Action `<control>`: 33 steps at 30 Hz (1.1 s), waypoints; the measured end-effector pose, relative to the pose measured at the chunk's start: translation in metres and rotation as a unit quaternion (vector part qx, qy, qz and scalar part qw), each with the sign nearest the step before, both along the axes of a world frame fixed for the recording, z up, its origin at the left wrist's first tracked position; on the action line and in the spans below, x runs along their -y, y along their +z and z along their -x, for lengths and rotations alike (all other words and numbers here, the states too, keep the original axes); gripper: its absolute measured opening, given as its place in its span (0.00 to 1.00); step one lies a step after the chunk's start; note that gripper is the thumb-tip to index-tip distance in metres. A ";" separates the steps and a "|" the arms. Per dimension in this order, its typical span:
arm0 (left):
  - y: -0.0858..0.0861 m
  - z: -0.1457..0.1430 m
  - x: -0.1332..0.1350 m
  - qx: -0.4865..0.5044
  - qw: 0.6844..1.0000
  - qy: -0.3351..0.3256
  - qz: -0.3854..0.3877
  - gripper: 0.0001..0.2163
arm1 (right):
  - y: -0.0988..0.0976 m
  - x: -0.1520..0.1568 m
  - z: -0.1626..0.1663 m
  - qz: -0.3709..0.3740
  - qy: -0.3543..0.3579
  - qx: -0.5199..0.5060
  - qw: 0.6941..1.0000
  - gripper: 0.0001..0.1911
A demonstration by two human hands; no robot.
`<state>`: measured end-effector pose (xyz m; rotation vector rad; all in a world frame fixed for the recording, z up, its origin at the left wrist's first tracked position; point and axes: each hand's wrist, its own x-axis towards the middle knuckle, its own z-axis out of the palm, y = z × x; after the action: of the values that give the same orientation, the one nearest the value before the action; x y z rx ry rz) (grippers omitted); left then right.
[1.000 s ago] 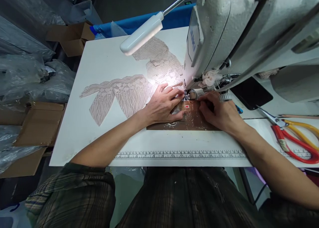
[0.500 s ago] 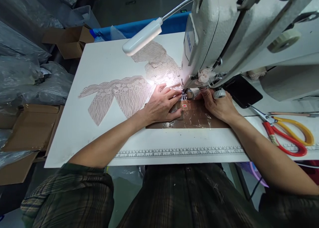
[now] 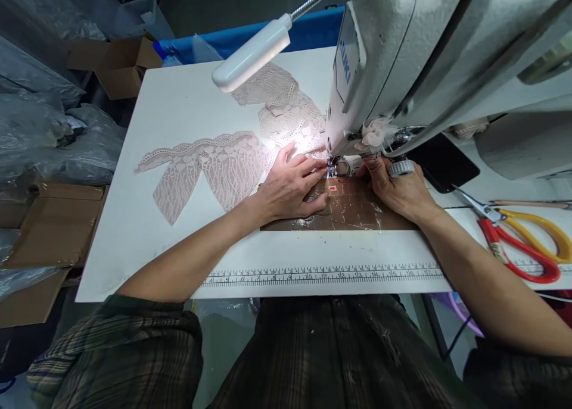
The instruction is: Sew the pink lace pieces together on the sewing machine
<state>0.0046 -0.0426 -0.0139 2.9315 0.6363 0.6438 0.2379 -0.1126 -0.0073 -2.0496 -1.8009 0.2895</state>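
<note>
My left hand (image 3: 295,186) lies palm down with fingers spread, left of the presser foot (image 3: 332,167) of a sewing machine (image 3: 379,58). Its fingertips touch the near edge of pale pink lace (image 3: 232,165), which stretches left and back across the table. Right of the foot is my right hand (image 3: 395,186), fingers bent and drawn together beneath the machine head. A knurled knob (image 3: 401,168) covers part of it, and whatever its fingertips hold is hidden. Under both hands is a brown, scuffed plate (image 3: 353,209) with a small red-arrow sticker (image 3: 332,188).
A white lamp (image 3: 252,52) lights the lace. Scissors (image 3: 513,236) with red and yellow handles and a dark phone-like slab (image 3: 447,162) lie at right. A printed ruler (image 3: 313,276) runs along the table's front edge. Cardboard boxes (image 3: 53,224) and plastic-wrapped bundles (image 3: 40,135) stand at left.
The view has shifted slightly, so the machine head looks larger and the scissors sit farther right. Both hands keep nearly the same pose; the lace shows no clear movement along the table.
</note>
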 end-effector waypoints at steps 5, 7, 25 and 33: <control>-0.001 0.001 0.000 0.000 1.000 -0.002 0.003 0.17 | 0.004 0.001 0.003 0.005 -0.006 -0.006 1.000 0.38; -0.001 0.001 0.000 -0.001 1.000 -0.002 0.006 0.17 | 0.004 0.004 0.005 -0.003 -0.003 -0.002 1.000 0.39; 0.003 0.001 0.001 0.015 0.997 0.077 0.020 0.19 | 0.001 0.015 0.008 -0.023 0.009 -0.011 1.000 0.18; 0.019 -0.015 -0.080 -0.045 0.978 0.161 0.123 0.22 | -0.006 0.013 0.007 -0.030 0.042 0.022 0.998 0.16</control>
<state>0.0200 0.0375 0.0049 2.6613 1.1292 0.4200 0.2311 -0.1261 -0.0135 -1.9570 -1.9012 0.2129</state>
